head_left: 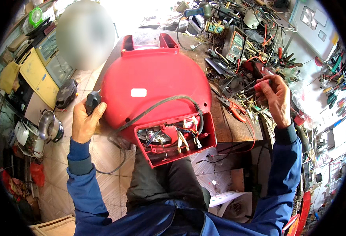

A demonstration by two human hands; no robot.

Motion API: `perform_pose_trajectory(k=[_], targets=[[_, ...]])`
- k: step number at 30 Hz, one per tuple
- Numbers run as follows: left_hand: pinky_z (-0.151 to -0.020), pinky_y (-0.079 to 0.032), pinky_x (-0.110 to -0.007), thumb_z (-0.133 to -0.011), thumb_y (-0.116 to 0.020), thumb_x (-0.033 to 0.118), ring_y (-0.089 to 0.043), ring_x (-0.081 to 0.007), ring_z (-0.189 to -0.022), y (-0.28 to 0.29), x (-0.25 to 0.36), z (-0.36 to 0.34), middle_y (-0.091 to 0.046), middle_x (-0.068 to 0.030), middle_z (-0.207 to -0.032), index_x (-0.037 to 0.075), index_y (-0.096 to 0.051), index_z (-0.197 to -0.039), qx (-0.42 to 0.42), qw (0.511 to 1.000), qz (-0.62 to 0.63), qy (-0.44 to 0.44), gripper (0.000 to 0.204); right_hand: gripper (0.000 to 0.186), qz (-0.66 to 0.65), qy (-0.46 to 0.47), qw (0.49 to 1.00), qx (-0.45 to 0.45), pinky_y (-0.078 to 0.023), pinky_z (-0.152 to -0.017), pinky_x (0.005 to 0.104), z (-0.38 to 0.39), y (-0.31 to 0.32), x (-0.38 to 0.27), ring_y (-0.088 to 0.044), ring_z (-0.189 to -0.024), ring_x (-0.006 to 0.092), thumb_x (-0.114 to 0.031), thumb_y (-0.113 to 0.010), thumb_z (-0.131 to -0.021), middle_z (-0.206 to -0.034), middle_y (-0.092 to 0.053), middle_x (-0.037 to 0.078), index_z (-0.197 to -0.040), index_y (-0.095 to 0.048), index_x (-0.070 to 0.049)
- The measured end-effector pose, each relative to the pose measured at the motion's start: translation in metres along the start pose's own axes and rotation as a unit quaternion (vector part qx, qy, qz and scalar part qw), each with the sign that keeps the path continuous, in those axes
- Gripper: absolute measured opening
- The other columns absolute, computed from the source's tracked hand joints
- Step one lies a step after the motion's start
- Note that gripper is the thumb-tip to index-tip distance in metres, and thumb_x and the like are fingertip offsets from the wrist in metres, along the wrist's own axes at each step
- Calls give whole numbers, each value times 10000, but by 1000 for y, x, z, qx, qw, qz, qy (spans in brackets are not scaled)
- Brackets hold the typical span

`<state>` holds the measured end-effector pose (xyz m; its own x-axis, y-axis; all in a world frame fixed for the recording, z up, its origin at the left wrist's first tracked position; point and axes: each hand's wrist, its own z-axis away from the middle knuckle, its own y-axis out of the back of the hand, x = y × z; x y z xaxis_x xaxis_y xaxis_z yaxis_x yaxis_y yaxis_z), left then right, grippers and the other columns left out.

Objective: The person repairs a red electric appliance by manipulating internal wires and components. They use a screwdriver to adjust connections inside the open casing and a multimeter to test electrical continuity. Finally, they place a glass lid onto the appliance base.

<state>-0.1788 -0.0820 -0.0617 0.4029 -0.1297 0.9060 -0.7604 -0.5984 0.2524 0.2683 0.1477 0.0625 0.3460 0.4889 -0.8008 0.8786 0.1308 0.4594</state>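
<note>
A large red rounded appliance housing point(157, 82) lies on the wooden bench in front of me. Its near end has an uncovered compartment point(173, 137) with wires, terminals and metal parts showing. A grey-black power cord point(153, 105) leaves this compartment and loops across the housing to the left. Beside the housing's left edge, my left hand point(83, 120) is closed around a black power plug point(92, 102). My right hand point(277, 98) is raised over the clutter at the right, fingers pinching a small red piece point(262, 84), whose exact kind I cannot make out.
Red-handled pliers point(236, 110) lie on the bench point(236, 133) right of the housing. Behind them stand a multimeter point(234, 45) and a heap of cables and tools. A blue-handled tool point(198, 10) lies at the back. A metal pot point(49, 126) sits at far left.
</note>
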Motion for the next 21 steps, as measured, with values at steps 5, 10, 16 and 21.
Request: perform_pose_trajectory(k=[5,10,16,21], targets=[[-495,-354,-232,-950,-732,375,-447,-49,-543,0,0,-1,-508,53,-662,89,-584,-852,1,1000,-10,3,337,221,-70,72,994,29,-509,-639,225,15,-28,-59,-626,-718,85,-157,-616,-1031,-909,-697,57,-1178,-608,7],[-496,-351,-235,-948,-733,388,-445,-50,-544,0,1,-1,-504,53,-658,86,-590,-848,1,1000,-13,-10,348,240,-71,82,994,-17,-492,-663,228,17,-54,-80,-602,-743,74,-123,-607,-1027,-914,-694,52,-1223,-583,14],[-494,-354,-233,-939,-743,398,-449,-50,-544,-1,3,-1,-512,51,-659,83,-599,-856,0,1000,4,1,356,212,-45,60,996,-56,-499,-640,232,7,-69,-66,-601,-716,73,-104,-634,-1014,-831,-678,38,-1178,-597,25],[-495,-356,-228,-936,-750,404,-450,-47,-549,0,5,-1,-518,52,-668,85,-603,-868,-12,1000,5,14,358,221,-74,53,995,-52,-483,-594,225,4,-75,-59,-584,-678,65,-118,-695,-979,-813,-675,36,-1128,-602,17]])
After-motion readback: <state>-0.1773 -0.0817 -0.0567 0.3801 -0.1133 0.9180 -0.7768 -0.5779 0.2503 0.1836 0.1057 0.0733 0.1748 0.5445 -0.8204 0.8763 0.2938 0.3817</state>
